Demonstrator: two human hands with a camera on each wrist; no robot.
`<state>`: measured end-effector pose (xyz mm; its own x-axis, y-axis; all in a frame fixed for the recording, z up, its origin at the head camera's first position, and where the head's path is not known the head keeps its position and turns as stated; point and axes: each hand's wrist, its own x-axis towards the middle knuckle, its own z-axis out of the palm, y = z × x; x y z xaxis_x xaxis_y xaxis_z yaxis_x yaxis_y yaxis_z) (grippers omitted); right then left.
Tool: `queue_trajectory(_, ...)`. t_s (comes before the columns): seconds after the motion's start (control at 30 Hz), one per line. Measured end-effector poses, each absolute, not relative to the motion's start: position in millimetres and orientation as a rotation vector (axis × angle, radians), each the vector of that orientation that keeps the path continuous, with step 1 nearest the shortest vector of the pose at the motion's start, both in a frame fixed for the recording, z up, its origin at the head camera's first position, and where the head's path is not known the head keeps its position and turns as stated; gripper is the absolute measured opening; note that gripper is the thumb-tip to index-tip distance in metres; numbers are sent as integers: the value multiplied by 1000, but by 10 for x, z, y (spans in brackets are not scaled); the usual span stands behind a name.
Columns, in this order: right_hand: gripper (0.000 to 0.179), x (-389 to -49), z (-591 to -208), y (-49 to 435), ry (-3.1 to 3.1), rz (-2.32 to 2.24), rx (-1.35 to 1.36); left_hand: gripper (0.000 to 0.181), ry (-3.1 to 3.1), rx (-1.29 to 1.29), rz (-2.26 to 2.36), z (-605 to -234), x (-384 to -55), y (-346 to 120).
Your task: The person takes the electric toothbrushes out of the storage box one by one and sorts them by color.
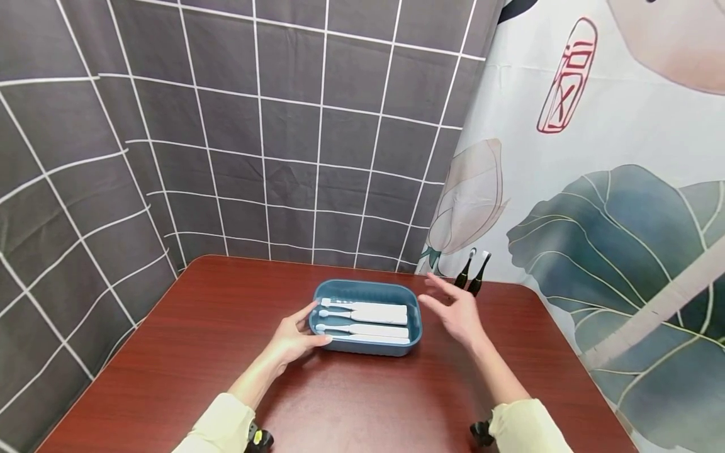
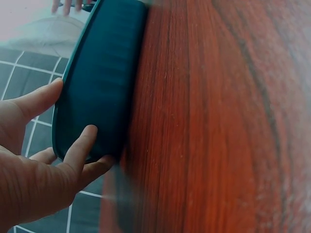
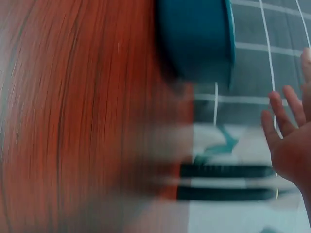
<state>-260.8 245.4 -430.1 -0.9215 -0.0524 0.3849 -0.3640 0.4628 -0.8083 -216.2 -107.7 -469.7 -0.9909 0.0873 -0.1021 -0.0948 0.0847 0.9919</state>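
Observation:
A blue plastic basket (image 1: 362, 347) stands on the table with several white electric toothbrushes (image 1: 378, 313) lying side by side in it. At its left end, my left hand (image 1: 290, 340) grips the basket, thumb at the near corner and fingers along the far side. The left wrist view shows that thumb (image 2: 51, 92) on the rim and fingertips against the wall. Just off the basket's right end hovers my right hand (image 1: 455, 311), fingers spread and holding nothing. Beyond it, two black electric toothbrushes (image 1: 477, 281) stand upright, their lower parts partly hidden by that hand.
The reddish-brown wooden table (image 1: 226, 308) backs onto a dark grey curtain (image 1: 289, 132) with white grid lines. At the right hangs a white cloth (image 1: 527, 148) with printed leaves and a flower. Dark wrist devices (image 1: 481, 433) sit near both pale sleeves.

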Motion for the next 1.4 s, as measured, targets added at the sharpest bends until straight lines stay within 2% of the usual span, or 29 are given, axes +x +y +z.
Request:
queue_trajectory(0.23, 49, -2669, -4426, 1879, -2788, 984, 682, 90, 2198, -16, 2049, -4702, -2161, -1088)
queue_trajectory(0.43, 41, -2678, -4464, 1576, -3003, 593, 799, 89, 2202, -1, 2049, -4707, -2159, -1081)
queue_trajectory(0.87, 37, -2735, -4497, 1216, -3097, 317, 710, 89, 2216, 4, 2024, -4681, -2129, -1079)
queue_trajectory(1.03, 20, -2739, -4489, 1131, -3077, 258, 767, 89, 2216, 19, 2046, -4706, -2142, -1079)
queue_trajectory(1.27, 22, -2743, -4472, 1088, -3046, 217, 858, 89, 2198, 28, 2067, -4720, -2155, -1069)
queue_trajectory(1.4, 16, -2768, -4488, 1080, -3013, 160, 955, 89, 2244, 19, 2033, -4698, -2142, -1065)
